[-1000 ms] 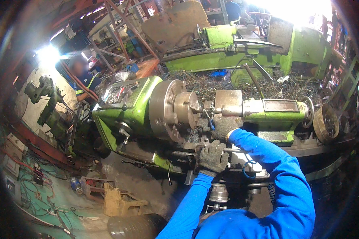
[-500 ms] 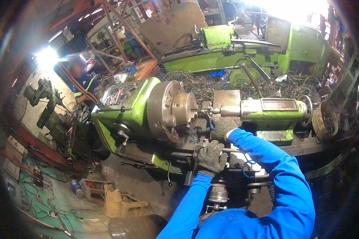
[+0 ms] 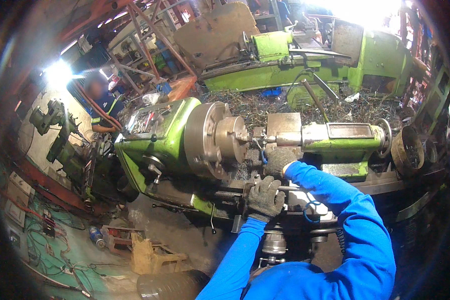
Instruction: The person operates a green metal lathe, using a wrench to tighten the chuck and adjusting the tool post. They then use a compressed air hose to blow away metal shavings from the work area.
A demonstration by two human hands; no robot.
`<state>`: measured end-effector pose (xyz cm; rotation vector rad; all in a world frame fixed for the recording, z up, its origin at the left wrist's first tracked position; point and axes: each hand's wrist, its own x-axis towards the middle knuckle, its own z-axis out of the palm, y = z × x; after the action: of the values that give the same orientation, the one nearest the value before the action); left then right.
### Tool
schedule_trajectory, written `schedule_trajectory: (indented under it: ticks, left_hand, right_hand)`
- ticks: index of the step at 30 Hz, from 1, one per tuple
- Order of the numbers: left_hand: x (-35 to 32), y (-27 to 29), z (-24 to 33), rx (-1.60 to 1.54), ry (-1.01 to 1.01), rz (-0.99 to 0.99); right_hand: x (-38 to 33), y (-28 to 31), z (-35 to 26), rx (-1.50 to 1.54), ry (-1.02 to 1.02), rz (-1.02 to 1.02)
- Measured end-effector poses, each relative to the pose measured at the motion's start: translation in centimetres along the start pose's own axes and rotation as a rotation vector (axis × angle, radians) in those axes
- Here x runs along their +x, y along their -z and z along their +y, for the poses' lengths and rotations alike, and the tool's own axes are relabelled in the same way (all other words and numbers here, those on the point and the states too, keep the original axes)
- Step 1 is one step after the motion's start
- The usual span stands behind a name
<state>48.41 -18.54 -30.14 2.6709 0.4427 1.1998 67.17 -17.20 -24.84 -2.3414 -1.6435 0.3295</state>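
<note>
A green metal lathe (image 3: 160, 145) stands before me, with a grey round chuck (image 3: 212, 137) and a green tailstock (image 3: 342, 142) to its right. My left hand (image 3: 264, 197), in a dark grey glove, is closed around a metal lever on the lathe's carriage. My right hand (image 3: 277, 161), also gloved, rests on the tool post area just right of the chuck; what its fingers grip is hidden. Both arms wear blue sleeves.
A second green lathe (image 3: 295, 62) stands behind, with metal shavings (image 3: 265, 105) piled between. Another person (image 3: 102, 102) in dark clothing stands at the far left. A plastic bottle (image 3: 97, 237) and a wooden stool (image 3: 152, 257) lie on the floor. A handwheel (image 3: 407, 150) is at right.
The view has shifted slightly. Both hands stay at the same places on the carriage and tool post.
</note>
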Motion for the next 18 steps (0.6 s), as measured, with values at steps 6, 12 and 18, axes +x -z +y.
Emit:
schedule_trajectory:
  ticks: [6, 12, 18]
  left_hand:
    - [-0.4, -0.1, -0.5, -0.009, 0.015, -0.039]
    - [-0.2, 0.0, -0.3, -0.009, 0.011, -0.029]
    - [-0.2, -0.2, -0.2, -0.012, 0.007, -0.002]
  right_hand:
    - [0.1, 0.3, -0.3, 0.031, 0.020, -0.033]
    - [0.0, 0.3, -0.4, 0.016, 0.030, -0.025]
    - [0.4, -0.6, 0.5, 0.029, 0.034, 0.014]
